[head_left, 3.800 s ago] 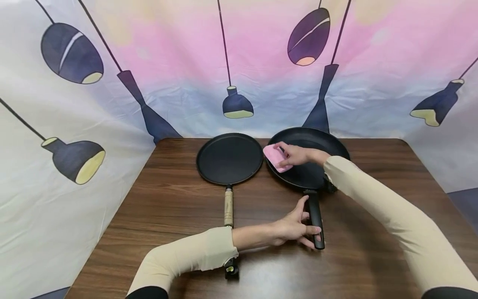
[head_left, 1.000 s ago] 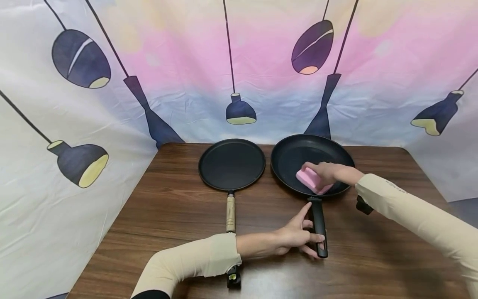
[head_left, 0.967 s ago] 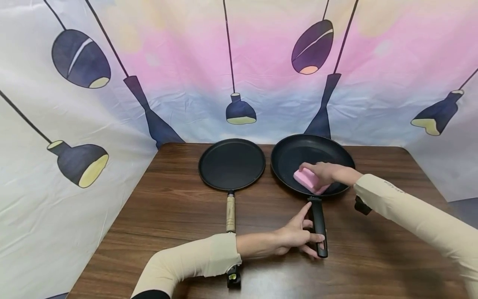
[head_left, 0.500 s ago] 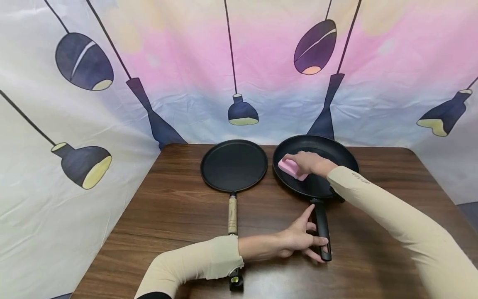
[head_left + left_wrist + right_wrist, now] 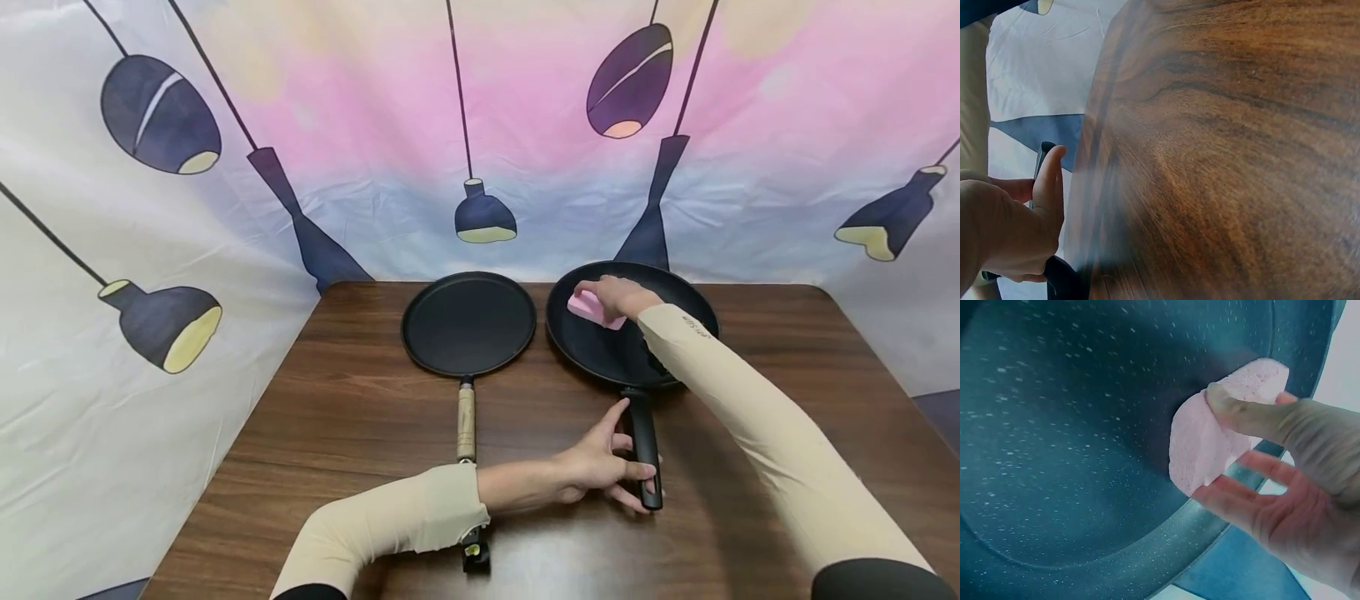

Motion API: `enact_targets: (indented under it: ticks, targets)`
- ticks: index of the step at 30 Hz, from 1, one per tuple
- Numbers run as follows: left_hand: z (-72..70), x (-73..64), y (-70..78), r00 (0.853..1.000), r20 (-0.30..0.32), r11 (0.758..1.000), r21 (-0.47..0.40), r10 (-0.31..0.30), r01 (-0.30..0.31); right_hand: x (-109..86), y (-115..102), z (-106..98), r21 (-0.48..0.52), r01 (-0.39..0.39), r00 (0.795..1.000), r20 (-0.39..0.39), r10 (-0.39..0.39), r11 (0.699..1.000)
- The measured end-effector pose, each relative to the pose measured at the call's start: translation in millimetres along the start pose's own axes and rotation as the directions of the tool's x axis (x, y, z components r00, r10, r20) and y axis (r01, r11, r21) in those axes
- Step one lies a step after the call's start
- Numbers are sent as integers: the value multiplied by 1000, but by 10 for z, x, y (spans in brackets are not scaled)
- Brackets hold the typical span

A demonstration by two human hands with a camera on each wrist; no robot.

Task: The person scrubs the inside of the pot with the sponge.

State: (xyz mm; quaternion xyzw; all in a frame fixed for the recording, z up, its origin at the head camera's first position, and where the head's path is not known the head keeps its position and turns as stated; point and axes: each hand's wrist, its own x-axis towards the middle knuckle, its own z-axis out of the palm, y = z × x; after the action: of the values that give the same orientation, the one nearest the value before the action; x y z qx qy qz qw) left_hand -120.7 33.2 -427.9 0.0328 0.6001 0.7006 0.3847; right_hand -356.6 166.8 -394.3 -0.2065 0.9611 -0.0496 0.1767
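Observation:
In the head view my right hand (image 5: 617, 296) pinches a pink sponge (image 5: 592, 310) inside the deep black frying pan (image 5: 600, 354). The right wrist view shows the sponge (image 5: 1200, 440) between thumb and fingers, its edge against the speckled pan surface (image 5: 1066, 450). My left hand (image 5: 600, 462) holds the frying pan's black handle (image 5: 643, 442), index finger stretched toward the pan and other fingers round the grip. In the left wrist view the left hand (image 5: 1016, 219) is seen from the side, with part of the handle showing beyond the fingers.
A flat black griddle pan (image 5: 469, 323) with a wooden handle (image 5: 467, 421) lies left of the frying pan. My left forearm crosses over that handle's lower end. Both pans rest on a brown wooden table (image 5: 330, 433), with a lamp-patterned cloth (image 5: 375, 217) hanging behind.
The right hand has swept the sponge about the frying pan, from the left rim to the near side, then back to the upper left part. The left hand keeps its hold on the handle.

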Motion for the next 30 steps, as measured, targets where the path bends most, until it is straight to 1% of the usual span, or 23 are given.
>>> enact_targets:
  ticks: [2,5,8,12,16,19,21,26,28,30]
  targets:
    - [-21,19,24,1000,-3,1000,0,0,0,-26,-34,-5,-28,55,998,19,-54,998]
    - [-46,38,58,1000,-8,1000,-7,-3,3,-100,-97,7,-73,140,990,41,-138,987]
    - [-65,56,80,1000,-4,1000,-5,-8,7,-204,-149,23,-95,216,975,71,-210,972]
    - [-76,77,108,1000,3,1000,-4,-6,6,-354,-164,43,-89,285,956,103,-276,954]
    - [-73,91,127,1000,5,1000,-25,-2,2,-469,-127,63,-66,304,947,127,-295,950]
    - [-66,99,128,1000,10,1000,-31,0,0,-529,-91,82,-35,299,947,135,-292,954]
    - [-58,95,125,1000,11,1000,-27,3,-3,-551,-70,98,-30,305,947,119,-300,952]
    - [-13,42,86,1000,4,1000,10,-12,12,-534,-30,145,-89,354,935,48,-351,931]
    - [17,9,60,1000,0,999,22,-23,23,-499,-8,164,-97,354,935,33,-353,930]
    - [52,-22,29,999,-2,999,22,-32,32,-456,17,173,-94,339,941,27,-338,936]
